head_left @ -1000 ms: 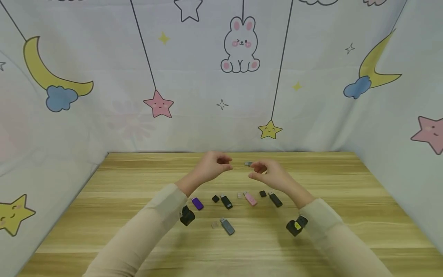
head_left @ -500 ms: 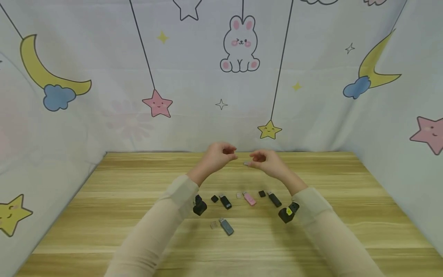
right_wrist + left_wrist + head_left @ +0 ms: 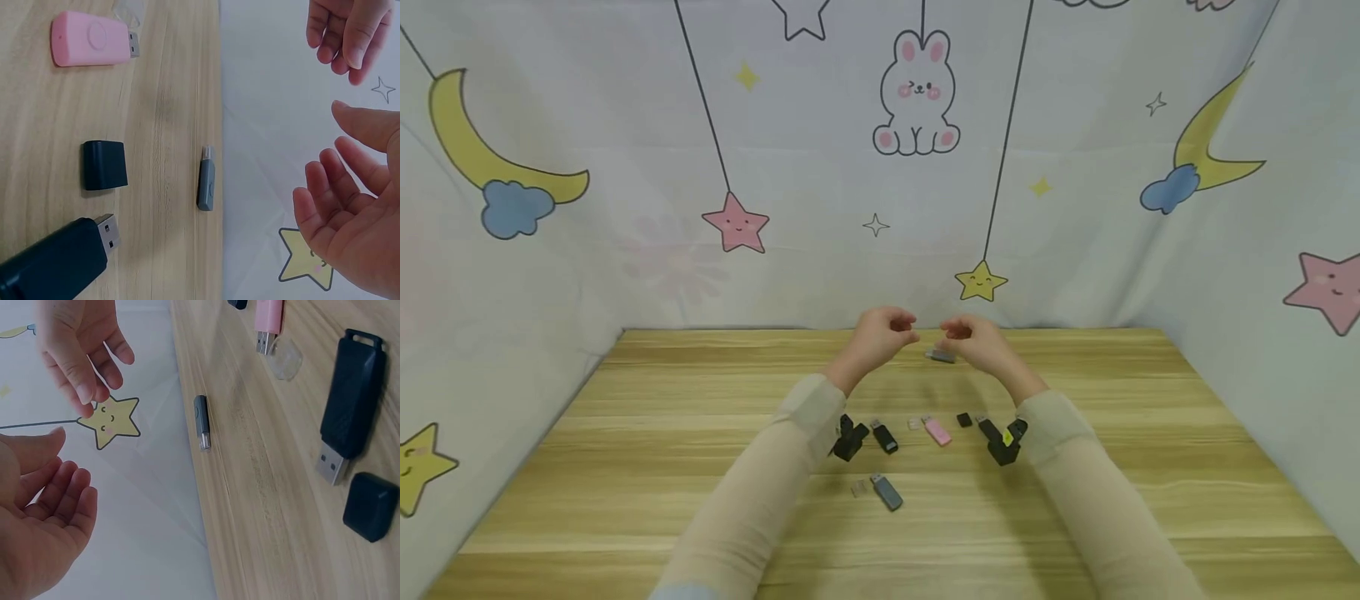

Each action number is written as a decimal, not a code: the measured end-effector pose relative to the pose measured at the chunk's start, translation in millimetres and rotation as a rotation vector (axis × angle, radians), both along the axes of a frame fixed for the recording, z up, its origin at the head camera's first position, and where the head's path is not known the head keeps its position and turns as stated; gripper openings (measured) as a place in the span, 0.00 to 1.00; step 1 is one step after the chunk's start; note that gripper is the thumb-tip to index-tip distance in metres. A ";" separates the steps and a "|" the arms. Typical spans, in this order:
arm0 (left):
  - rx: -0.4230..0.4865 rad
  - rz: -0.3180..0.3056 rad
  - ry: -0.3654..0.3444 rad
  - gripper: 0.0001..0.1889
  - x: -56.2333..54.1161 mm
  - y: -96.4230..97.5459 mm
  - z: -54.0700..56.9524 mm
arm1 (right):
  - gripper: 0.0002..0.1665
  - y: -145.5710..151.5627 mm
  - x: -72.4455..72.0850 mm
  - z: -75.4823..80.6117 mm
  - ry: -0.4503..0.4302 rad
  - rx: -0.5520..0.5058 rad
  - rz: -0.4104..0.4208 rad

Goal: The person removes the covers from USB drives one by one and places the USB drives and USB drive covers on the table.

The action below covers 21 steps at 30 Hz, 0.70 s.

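My left hand (image 3: 882,337) and right hand (image 3: 977,343) hover above the back of the table, fingertips facing each other with a gap between. Both have loosely curled fingers that hold nothing, as the left hand (image 3: 47,512) in the left wrist view and the right hand (image 3: 356,206) in the right wrist view show. A small grey USB stick (image 3: 941,356) lies at the back of the table, just below my right fingertips in the head view. Closer to me lie a pink USB stick (image 3: 937,431) and a black USB stick (image 3: 884,436), metal plugs bare.
Beside the pink stick lies a clear cap (image 3: 913,424). A black cap (image 3: 964,420) sits near a second black stick (image 3: 987,427), partly covered by the right wrist camera (image 3: 1005,446). Nearer the front are another grey USB stick (image 3: 887,492) and clear cap (image 3: 859,488). A patterned cloth (image 3: 820,275) hangs behind.
Both hands have risen and moved farther back, drawing closer together. The grey stick at the back shows more fully. The left wrist camera now covers the purple USB stick. The sticks stay where they lay.
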<state>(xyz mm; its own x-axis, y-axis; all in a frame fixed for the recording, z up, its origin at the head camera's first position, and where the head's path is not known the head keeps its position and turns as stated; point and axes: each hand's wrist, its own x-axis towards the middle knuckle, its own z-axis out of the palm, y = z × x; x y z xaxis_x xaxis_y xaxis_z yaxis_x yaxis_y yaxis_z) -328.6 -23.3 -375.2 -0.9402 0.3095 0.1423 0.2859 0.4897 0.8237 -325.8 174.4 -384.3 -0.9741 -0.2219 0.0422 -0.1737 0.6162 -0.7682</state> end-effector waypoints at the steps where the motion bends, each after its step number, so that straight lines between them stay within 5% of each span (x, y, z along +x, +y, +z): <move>1: 0.001 -0.003 -0.002 0.18 -1.6 1.1 -1.0 | 0.25 -0.4 -1.5 -0.2 -0.003 0.000 -0.002; 21: -0.028 0.053 -0.007 0.18 -25.4 20.0 -21.5 | 0.25 6.9 -22.5 -16.6 0.011 -0.020 -0.060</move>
<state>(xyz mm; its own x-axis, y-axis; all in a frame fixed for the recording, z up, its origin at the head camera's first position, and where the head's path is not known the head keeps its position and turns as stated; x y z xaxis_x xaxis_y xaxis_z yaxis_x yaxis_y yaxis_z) -354.0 -3.3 -396.7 -0.9564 0.2631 0.1271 0.2529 0.5272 0.8112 -348.3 181.3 -400.9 -0.9851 -0.1623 0.0564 -0.1451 0.6102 -0.7789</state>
